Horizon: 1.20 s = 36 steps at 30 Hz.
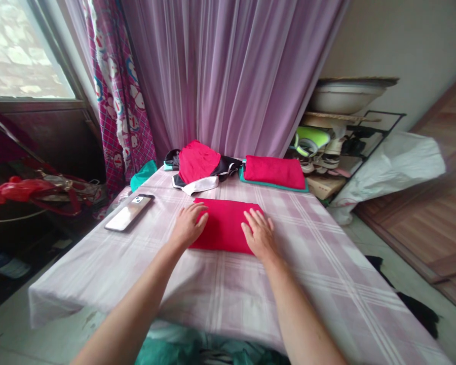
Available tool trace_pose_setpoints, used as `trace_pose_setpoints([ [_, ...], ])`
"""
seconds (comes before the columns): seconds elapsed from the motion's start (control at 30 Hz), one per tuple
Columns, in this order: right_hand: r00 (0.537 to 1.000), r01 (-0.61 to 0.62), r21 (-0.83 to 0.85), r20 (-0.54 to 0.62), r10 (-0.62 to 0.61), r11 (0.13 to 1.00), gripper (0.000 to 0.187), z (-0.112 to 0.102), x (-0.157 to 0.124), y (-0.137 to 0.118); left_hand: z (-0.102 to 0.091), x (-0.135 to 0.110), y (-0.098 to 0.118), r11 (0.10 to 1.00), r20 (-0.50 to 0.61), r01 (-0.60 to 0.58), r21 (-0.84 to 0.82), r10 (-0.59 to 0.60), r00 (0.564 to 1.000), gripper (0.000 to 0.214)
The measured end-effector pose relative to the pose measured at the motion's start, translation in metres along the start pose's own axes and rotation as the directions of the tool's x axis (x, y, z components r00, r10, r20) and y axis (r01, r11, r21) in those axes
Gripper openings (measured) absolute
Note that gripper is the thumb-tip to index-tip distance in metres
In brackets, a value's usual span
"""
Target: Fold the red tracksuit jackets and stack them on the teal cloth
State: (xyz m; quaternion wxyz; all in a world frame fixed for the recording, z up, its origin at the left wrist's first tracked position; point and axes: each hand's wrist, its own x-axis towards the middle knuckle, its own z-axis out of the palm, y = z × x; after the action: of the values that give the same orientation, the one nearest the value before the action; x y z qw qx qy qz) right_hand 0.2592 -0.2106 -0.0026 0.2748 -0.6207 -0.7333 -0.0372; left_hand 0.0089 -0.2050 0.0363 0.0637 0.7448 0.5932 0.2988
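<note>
A folded red cloth is laid near the middle of the table, between its near and far edges. Its left end is covered by the left hand, palm down, the fingers loosely extended and the thumb set apart. Its right end is covered in the same way by the right hand, fingers open and slightly spread. The cloth is lain upon rather than gripped; how firmly it is pressed cannot be told.

Toward the far right corner, a folded red-and-teal bundle is placed; beside it along the far edge, a red, black and white garment is heaped. A smartphone is laid near the left edge.

Beyond the right edge, a wide basin is carried on a rack; its mouth is covered by a flat lid, so its contents are hidden. Shoes are kept below, above a cardboard box whose inside cannot be seen. What is held in the white plastic bag cannot be made out. Under the near edge, green fabric is cut off by the frame.
</note>
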Motion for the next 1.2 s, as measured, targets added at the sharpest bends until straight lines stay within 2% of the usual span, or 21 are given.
trace_pose_setpoints([
  [0.07,0.992,-0.020,-0.043,0.128,0.025,0.999,0.045,-0.001,-0.003,-0.004,0.010,0.004,0.010,0.996,0.098,0.020,0.085,-0.028,0.995,0.036],
  [0.13,0.983,-0.073,-0.073,0.163,0.085,0.995,0.044,-0.004,-0.005,0.000,0.020,0.001,0.009,0.990,0.168,0.060,0.130,-0.082,0.982,0.042],
  [0.2,0.974,-0.151,-0.096,0.156,0.165,0.984,0.045,-0.011,-0.007,0.010,0.027,-0.005,-0.001,0.989,0.182,0.074,0.125,-0.096,0.979,0.045],
  [0.27,0.948,-0.248,-0.139,0.171,0.270,0.959,0.046,-0.020,-0.008,0.019,0.028,-0.013,-0.015,0.990,0.141,0.080,0.119,-0.097,0.985,0.046],
  [0.33,0.905,-0.324,-0.198,0.219,0.363,0.925,0.047,-0.030,-0.010,0.023,0.024,-0.020,-0.025,0.974,0.068,0.154,0.164,-0.166,0.984,0.045],
  [0.43,0.838,-0.384,-0.234,0.318,0.443,0.893,0.050,-0.041,-0.009,0.023,0.013,-0.029,-0.030,0.907,0.008,0.324,0.268,-0.339,0.941,0.045],
  [0.57,0.755,-0.433,-0.185,0.460,0.467,0.882,0.044,-0.049,0.001,0.021,0.000,-0.027,-0.023,0.897,0.101,0.343,0.279,-0.382,0.919,0.041],
  [0.63,0.739,-0.424,-0.168,0.504,0.447,0.890,0.040,-0.050,0.008,0.020,-0.004,-0.021,-0.019,0.895,0.157,0.369,0.250,-0.413,0.897,0.037],
  [0.7,0.748,-0.413,-0.157,0.503,0.432,0.897,0.035,-0.050,0.012,0.018,-0.005,-0.014,-0.016,0.882,0.205,0.419,0.215,-0.460,0.864,0.033],
  [0.77,0.789,-0.395,-0.146,0.452,0.416,0.907,0.031,-0.050,0.013,0.013,-0.004,-0.008,-0.015,0.876,0.217,0.457,0.156,-0.482,0.849,0.028],
  [0.9,0.910,-0.278,-0.138,0.279,0.306,0.951,0.019,-0.048,0.018,-0.002,0.001,0.001,-0.008,0.903,0.110,0.427,-0.034,-0.422,0.900,0.018],
  [1.0,0.958,-0.173,-0.136,0.207,0.199,0.975,0.014,-0.050,0.033,-0.007,0.004,0.015,0.003,0.926,0.015,0.361,-0.110,-0.362,0.932,0.017],
  [1.1,0.980,-0.127,-0.133,0.135,0.145,0.983,0.010,-0.057,0.063,0.002,0.003,0.046,0.018,0.948,-0.061,0.287,-0.139,-0.298,0.953,0.018],
  [1.2,0.992,-0.125,-0.140,-0.010,0.124,0.982,0.008,-0.071,0.106,0.025,0.001,0.097,0.040,0.966,-0.130,0.193,-0.172,-0.216,0.968,0.019],
])
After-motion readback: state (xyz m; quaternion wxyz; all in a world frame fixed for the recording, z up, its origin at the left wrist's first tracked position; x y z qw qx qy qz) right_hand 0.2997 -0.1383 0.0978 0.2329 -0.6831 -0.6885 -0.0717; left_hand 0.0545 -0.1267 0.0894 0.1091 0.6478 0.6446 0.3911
